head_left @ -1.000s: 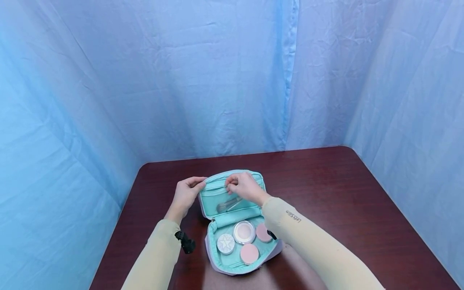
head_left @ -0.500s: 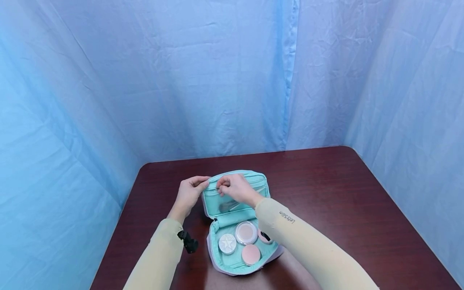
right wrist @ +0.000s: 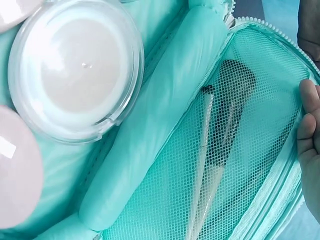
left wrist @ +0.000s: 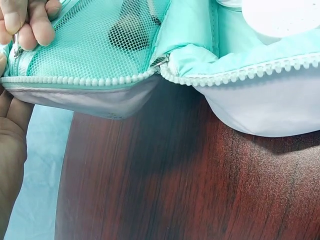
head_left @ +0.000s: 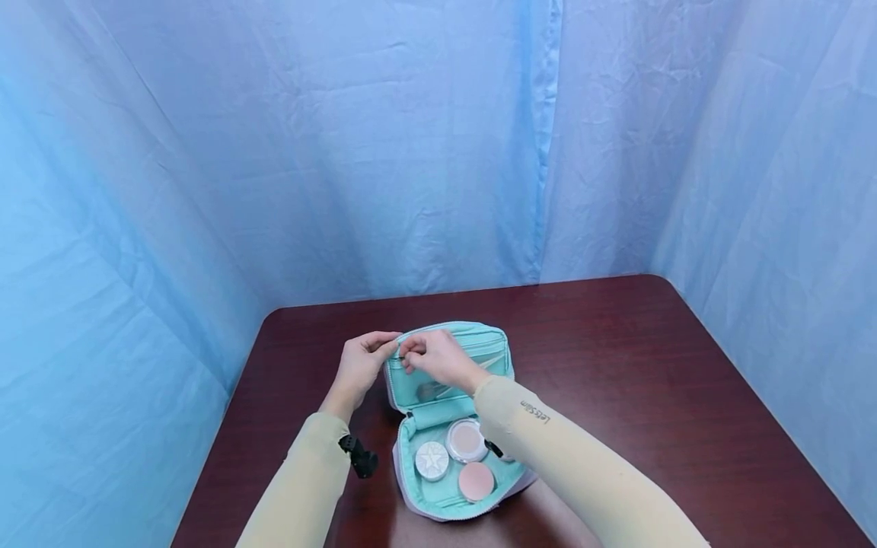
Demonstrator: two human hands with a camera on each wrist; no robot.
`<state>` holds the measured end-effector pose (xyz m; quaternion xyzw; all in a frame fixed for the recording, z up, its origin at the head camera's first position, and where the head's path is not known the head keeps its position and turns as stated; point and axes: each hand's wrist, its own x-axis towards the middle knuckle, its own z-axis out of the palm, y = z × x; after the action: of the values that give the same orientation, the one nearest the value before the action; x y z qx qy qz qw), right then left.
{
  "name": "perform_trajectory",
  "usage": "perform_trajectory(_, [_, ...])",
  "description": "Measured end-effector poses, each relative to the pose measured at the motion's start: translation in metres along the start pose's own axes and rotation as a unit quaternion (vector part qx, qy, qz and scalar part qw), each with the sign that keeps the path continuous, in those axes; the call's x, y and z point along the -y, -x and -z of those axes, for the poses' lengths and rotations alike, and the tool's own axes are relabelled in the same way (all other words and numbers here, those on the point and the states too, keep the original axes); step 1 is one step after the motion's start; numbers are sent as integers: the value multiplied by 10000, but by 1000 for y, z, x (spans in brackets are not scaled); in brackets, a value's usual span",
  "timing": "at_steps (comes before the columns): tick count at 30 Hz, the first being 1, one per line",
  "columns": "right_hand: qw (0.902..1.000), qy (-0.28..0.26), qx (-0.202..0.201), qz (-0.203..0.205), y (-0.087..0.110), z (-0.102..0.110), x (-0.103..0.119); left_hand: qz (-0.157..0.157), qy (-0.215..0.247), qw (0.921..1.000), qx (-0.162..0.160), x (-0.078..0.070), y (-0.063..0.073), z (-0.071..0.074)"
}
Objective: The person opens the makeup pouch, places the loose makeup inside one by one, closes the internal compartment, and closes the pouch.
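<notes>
A makeup bag (head_left: 419, 498) with mint lining lies unfolded on the table. My left hand (head_left: 358, 369) pinches the left corner of its raised flap. At the left end of the mesh pocket (left wrist: 75, 55), my right hand (head_left: 444, 361) pinches a small metal zipper pull (left wrist: 18, 47). Behind the mesh lie a fluffy makeup brush (right wrist: 239, 82) and a thinner brush (right wrist: 204, 135). In the lower half sit a star-patterned round case (head_left: 432, 460), a clear-rimmed compact (head_left: 467, 439) and a pink round case (head_left: 476, 482). Another round case is mostly hidden by my right wrist.
The bag stands on a dark red-brown table (head_left: 617, 365) with rounded far corners. Light blue curtains (head_left: 425, 152) hang behind it and along both sides. A black strap device (head_left: 359, 457) is on my left wrist.
My right hand has slid left along the pocket's zipper with the zipper pull, closer to my left hand. The bag has shifted slightly right, and my left hand has moved with it.
</notes>
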<state>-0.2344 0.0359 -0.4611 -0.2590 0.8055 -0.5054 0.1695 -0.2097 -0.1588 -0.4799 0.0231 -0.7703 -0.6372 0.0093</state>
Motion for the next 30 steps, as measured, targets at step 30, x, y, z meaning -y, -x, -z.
perform_trajectory(30, [9956,-640,-377,-574,4,19,-23,208,81,9996,-153,5,-3,1])
